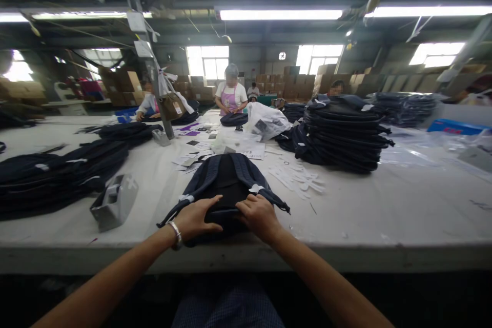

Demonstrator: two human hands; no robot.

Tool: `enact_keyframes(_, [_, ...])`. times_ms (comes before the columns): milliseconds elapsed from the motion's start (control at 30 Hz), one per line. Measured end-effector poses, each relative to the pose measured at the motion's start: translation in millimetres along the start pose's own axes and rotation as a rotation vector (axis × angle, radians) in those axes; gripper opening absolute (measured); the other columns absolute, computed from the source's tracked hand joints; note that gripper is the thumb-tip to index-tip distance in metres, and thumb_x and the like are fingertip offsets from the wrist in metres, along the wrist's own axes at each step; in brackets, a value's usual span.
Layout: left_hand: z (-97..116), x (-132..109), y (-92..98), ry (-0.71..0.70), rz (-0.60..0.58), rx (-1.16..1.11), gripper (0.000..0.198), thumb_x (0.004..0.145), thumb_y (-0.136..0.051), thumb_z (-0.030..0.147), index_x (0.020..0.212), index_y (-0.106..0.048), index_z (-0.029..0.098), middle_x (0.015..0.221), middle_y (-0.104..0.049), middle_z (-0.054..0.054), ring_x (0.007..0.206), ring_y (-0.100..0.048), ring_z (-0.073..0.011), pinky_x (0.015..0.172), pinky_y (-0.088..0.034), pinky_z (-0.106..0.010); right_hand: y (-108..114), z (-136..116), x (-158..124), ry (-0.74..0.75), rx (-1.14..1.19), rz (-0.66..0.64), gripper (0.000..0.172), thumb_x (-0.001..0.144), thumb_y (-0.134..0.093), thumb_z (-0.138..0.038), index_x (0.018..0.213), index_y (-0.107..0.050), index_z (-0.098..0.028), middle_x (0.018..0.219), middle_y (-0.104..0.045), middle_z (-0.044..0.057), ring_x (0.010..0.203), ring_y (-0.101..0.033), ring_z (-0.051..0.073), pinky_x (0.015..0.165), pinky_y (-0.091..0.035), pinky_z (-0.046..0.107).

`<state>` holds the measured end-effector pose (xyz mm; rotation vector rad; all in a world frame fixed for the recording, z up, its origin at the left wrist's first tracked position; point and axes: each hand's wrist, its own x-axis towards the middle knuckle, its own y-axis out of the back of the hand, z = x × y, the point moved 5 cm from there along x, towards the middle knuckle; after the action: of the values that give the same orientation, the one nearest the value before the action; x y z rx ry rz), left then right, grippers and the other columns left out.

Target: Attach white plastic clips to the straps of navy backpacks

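Note:
A dark navy backpack (225,179) lies on the white table in front of me, its two shoulder straps facing up and running away from me. White pieces are wrapped on both straps near their lower ends. My left hand (198,219) rests on the backpack's near left side, thumb and fingers spread apart. On the near right edge, my right hand (259,215) has its fingers curled onto the fabric, gripping it. The backpack's near underside is in shadow.
Tall stacked backpacks (342,136) stand to the right, with more backpacks (57,171) at left. A grey tape dispenser (115,202) sits left of me. White strips (298,177), tags (192,156) and a metal post (157,77) are ahead. A co-worker (231,93) stands across the table.

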<state>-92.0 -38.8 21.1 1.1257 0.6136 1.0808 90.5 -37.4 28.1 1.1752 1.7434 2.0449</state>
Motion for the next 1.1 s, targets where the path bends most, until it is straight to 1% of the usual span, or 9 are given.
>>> enact_keyframes(100, [-1, 10, 3.8, 0.121, 0.015, 0.06, 0.043, 0.071, -0.064, 0.049, 0.11, -0.067, 0.031, 0.102, -0.073, -0.004, 0.093, -0.067, -0.0259, 0.077, -0.047, -0.032, 11, 3, -8, -0.012, 0.072, 0.109, 0.018, 0.086, -0.06, -0.036, 0.096, -0.063, -0.021, 0.087, -0.07, 0.005, 0.084, -0.059, 0.021, 0.078, -0.042, 0.034])
enact_keyframes(167, [-2, 14, 12.4, 0.196, 0.077, 0.06, 0.03, 0.074, -0.061, 0.047, 0.097, -0.072, 0.032, 0.089, -0.075, -0.002, 0.084, -0.068, -0.0241, 0.068, -0.045, -0.029, 18, 11, -27, -0.12, 0.187, 0.326, 0.019, 0.087, -0.06, -0.033, 0.103, -0.062, -0.022, 0.094, -0.069, 0.005, 0.091, -0.059, 0.021, 0.087, -0.043, 0.036])
enact_keyframes(233, [-3, 17, 22.0, 0.241, 0.109, 0.01, 0.028, 0.073, -0.06, 0.048, 0.092, -0.072, 0.032, 0.082, -0.074, 0.0, 0.079, -0.068, -0.0223, 0.063, -0.042, -0.026, 17, 24, -59, -0.367, 0.347, 0.614, 0.02, 0.087, -0.059, -0.031, 0.105, -0.06, -0.022, 0.1, -0.067, 0.006, 0.1, -0.059, 0.022, 0.095, -0.043, 0.039])
enact_keyframes(300, [-6, 17, 29.8, 0.271, 0.11, -0.044, 0.028, 0.072, -0.06, 0.05, 0.089, -0.072, 0.031, 0.076, -0.073, 0.003, 0.075, -0.067, -0.0211, 0.06, -0.041, -0.025, -1, 35, -92, -0.703, 0.592, 0.813, 0.027, 0.085, -0.061, -0.034, 0.108, -0.057, -0.02, 0.105, -0.065, 0.008, 0.104, -0.059, 0.023, 0.094, -0.047, 0.04])
enact_keyframes(400, [-9, 16, 33.9, 0.285, 0.08, -0.086, 0.031, 0.072, -0.059, 0.054, 0.088, -0.071, 0.03, 0.072, -0.072, 0.005, 0.071, -0.067, -0.0204, 0.059, -0.042, -0.025, -44, 32, -104, -0.967, 1.121, 0.781, 0.05, 0.083, -0.061, -0.043, 0.124, -0.047, -0.019, 0.121, -0.06, 0.012, 0.111, -0.059, 0.025, 0.09, -0.052, 0.04])
enact_keyframes(567, [-4, 10, 28.0, 0.256, 0.043, -0.049, 0.039, 0.074, -0.057, 0.055, 0.099, -0.07, 0.027, 0.08, -0.074, 0.001, 0.073, -0.068, -0.0224, 0.062, -0.048, -0.028, -65, 22, -70, -0.97, 1.575, 0.741, 0.066, 0.075, -0.07, -0.041, 0.133, -0.045, -0.022, 0.13, -0.057, 0.007, 0.124, -0.05, 0.026, 0.106, -0.04, 0.044])
enact_keyframes(733, [30, 26, 25.1, -0.013, 0.026, -0.158, 0.04, 0.081, -0.055, 0.046, 0.116, -0.062, 0.027, 0.112, -0.07, -0.003, 0.095, -0.067, -0.0217, 0.076, -0.055, -0.029, -72, 24, -64, -0.957, 1.743, 0.808, 0.062, 0.076, -0.069, -0.04, 0.131, -0.049, -0.018, 0.126, -0.06, 0.009, 0.12, -0.053, 0.029, 0.104, -0.04, 0.049])
enact_keyframes(900, [60, 52, 15.8, -0.238, -0.001, -0.194, 0.031, 0.087, -0.052, 0.039, 0.112, -0.066, 0.026, 0.115, -0.067, -0.004, 0.104, -0.063, -0.0191, 0.094, -0.05, -0.031, -81, 18, -75, -0.986, 1.733, 0.85, 0.063, 0.076, -0.07, -0.039, 0.131, -0.049, -0.017, 0.126, -0.061, 0.01, 0.119, -0.054, 0.03, 0.104, -0.04, 0.049])
enact_keyframes(1100, [65, 54, 3.0, -0.22, -0.186, -0.244, 0.041, 0.076, -0.065, 0.047, 0.113, -0.066, 0.028, 0.116, -0.066, -0.005, 0.102, -0.064, -0.0205, 0.091, -0.05, -0.03, -81, 16, -81, -0.996, 1.745, 0.837, 0.062, 0.077, -0.07, -0.037, 0.131, -0.049, -0.019, 0.122, -0.063, 0.009, 0.115, -0.056, 0.03, 0.103, -0.04, 0.05])
